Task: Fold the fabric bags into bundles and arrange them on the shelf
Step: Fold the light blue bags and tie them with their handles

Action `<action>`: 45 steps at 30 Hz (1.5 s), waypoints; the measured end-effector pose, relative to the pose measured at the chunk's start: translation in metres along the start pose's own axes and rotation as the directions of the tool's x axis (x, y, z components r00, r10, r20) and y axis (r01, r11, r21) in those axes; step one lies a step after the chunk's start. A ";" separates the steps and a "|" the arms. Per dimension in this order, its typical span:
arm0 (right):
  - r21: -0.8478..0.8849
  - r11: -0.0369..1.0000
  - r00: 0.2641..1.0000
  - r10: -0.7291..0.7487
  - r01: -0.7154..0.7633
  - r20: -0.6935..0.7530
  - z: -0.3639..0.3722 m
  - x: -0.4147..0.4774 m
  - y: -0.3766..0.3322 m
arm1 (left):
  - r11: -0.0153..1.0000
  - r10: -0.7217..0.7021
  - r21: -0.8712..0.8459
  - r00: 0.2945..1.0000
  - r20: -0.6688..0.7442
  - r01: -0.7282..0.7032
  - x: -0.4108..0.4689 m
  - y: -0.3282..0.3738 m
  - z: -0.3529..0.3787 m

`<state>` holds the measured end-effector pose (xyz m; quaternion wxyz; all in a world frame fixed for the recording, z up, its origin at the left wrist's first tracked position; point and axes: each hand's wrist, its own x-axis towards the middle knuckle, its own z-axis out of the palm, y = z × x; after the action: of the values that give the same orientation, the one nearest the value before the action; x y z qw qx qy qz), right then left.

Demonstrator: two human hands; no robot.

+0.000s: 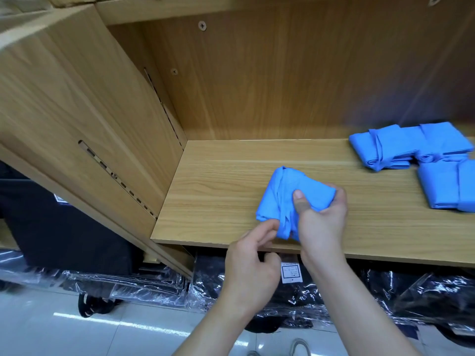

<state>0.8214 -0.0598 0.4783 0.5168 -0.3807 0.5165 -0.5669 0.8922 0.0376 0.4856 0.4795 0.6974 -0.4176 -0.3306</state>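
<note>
Hands of a person meet at a half-folded blue fabric bag (282,199), seen from a head camera looking down. The bag lies bunched into a rough bundle on a light wooden shelf (218,196), near its front edge and about midway across the view.

The right hand (321,222) grips the bundle's right end. Its thumb (299,199) presses down on top of the cloth, and its fingers (340,195) curl closely round the far side, so the cloth is squeezed between them.

The left hand (252,265) sits lower, in front of the shelf's edge. Its fingers are curled in tightly, and their tips (270,226) touch the bundle's lower left corner. The thumb lies below, apart from the cloth. Whether these fingers actually grip the fabric or only rest against it cannot be told.

Count of things: two hands and one bag being handled. Well apart, at the right end of the same shelf, lie finished blue bundles (390,150), folded flat and touching one another. At least three show; the group is blurred and cut by the frame's edge, so an exact count is not possible.

Under the shelf are dark goods in clear plastic wrapping (154,286), too many and too jumbled to count, with one white label (290,272) among them.
</note>
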 end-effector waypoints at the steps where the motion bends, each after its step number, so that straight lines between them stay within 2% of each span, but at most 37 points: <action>1: -0.125 0.987 0.994 -0.098 0.102 0.037 -0.002 -0.003 0.002 | 0.998 0.008 0.058 1.000 0.026 -0.009 0.001 0.002 -0.001; 3: -0.259 0.927 0.961 -0.248 0.272 0.125 -0.007 -0.005 0.001 | 0.999 -0.031 0.023 0.997 0.064 0.030 0.005 0.010 -0.004; 6: -0.302 0.821 0.871 -0.424 0.485 0.246 -0.007 -0.005 -0.004 | 0.942 -0.127 -0.296 0.984 0.128 0.160 0.014 0.023 -0.011; 7: -0.313 0.788 0.845 -0.458 0.530 0.278 -0.008 -0.004 -0.005 | 0.917 -0.153 -0.352 0.980 0.130 0.190 0.016 0.027 -0.013; 9: -0.332 0.730 0.799 -0.501 0.597 0.333 -0.008 -0.004 -0.006 | 0.907 -0.187 -0.355 0.971 0.147 0.228 0.019 0.034 -0.017; 12: -0.348 0.625 0.712 -0.564 0.699 0.418 -0.011 -0.007 -0.005 | 0.928 -0.207 -0.268 0.958 0.201 0.257 0.028 0.034 -0.023; 15: -0.372 0.529 0.645 -0.584 0.763 0.492 -0.014 -0.011 -0.003 | 0.910 -0.249 -0.299 0.956 0.157 0.287 0.042 0.034 -0.034; 18: -0.403 0.472 0.620 -0.565 0.784 0.544 -0.018 -0.012 -0.001 | 0.851 -0.293 -0.403 0.941 0.172 0.338 0.052 0.030 -0.037; 21: -0.485 0.385 0.620 -0.494 0.785 0.610 -0.020 -0.018 -0.002 | 0.857 -0.319 -0.390 0.941 0.113 0.337 0.056 0.027 -0.031; 24: -0.567 0.324 0.652 -0.425 0.758 0.628 -0.015 -0.026 -0.006 | 0.931 -0.210 -0.299 0.977 0.031 0.210 0.055 0.033 -0.023; 26: -0.582 0.348 0.679 -0.386 0.734 0.625 -0.014 -0.026 -0.012 | 0.984 -0.073 -0.160 0.997 0.005 0.073 0.053 0.035 -0.021; 27: -0.580 0.407 0.706 -0.334 0.706 0.625 -0.015 -0.023 -0.013 | 0.996 -0.014 -0.083 1.000 0.027 0.017 0.052 0.035 -0.021; 28: -0.559 0.515 0.738 -0.250 0.650 0.627 -0.017 -0.020 -0.014 | 1.000 0.028 -0.008 0.998 0.063 -0.027 0.051 0.034 -0.022; 30: -0.470 0.779 0.798 -0.062 0.415 0.600 -0.023 -0.015 -0.009 | 0.990 0.087 0.094 0.981 0.174 -0.105 0.049 0.028 -0.024; 32: -0.328 0.930 0.873 0.016 0.165 0.487 -0.024 -0.009 -0.008 | 0.976 0.146 0.125 0.965 0.218 -0.176 0.042 0.022 -0.024; 33: -0.232 0.971 0.910 0.051 0.050 0.410 -0.022 -0.007 -0.009 | 0.955 0.206 0.176 0.961 0.183 -0.238 0.038 0.019 -0.023; 35: -0.007 0.987 0.944 0.153 -0.158 0.291 -0.017 -0.002 -0.015 | 0.830 0.390 0.389 0.915 0.106 -0.399 0.029 0.013 -0.018; 37: 0.145 0.948 0.941 0.245 -0.282 0.232 -0.012 0.000 -0.021 | 0.703 0.509 0.532 0.856 0.087 -0.472 0.019 0.008 -0.009; 38: 0.189 0.929 0.936 0.276 -0.318 0.218 -0.011 -0.001 -0.023 | 0.693 0.533 0.534 0.843 0.074 -0.485 0.015 0.007 -0.005; 40: 0.251 0.892 0.922 0.332 -0.376 0.200 -0.012 -0.003 -0.023 | 0.747 0.533 0.437 0.844 0.057 -0.501 0.009 0.005 -0.001; 42: 0.279 0.858 0.900 0.390 -0.432 0.193 -0.013 -0.004 -0.024 | 0.753 0.558 0.368 0.826 0.082 -0.546 0.006 0.002 -0.003; 45: 0.234 0.835 0.859 0.438 -0.498 0.267 -0.015 0.000 -0.032 | 0.618 0.653 0.431 0.735 0.184 -0.657 0.007 0.009 -0.018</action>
<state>0.8007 -0.0594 0.5066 0.7407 -0.2162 0.4484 -0.4513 0.9081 0.0362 0.4991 0.3815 0.5895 -0.7116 -0.0248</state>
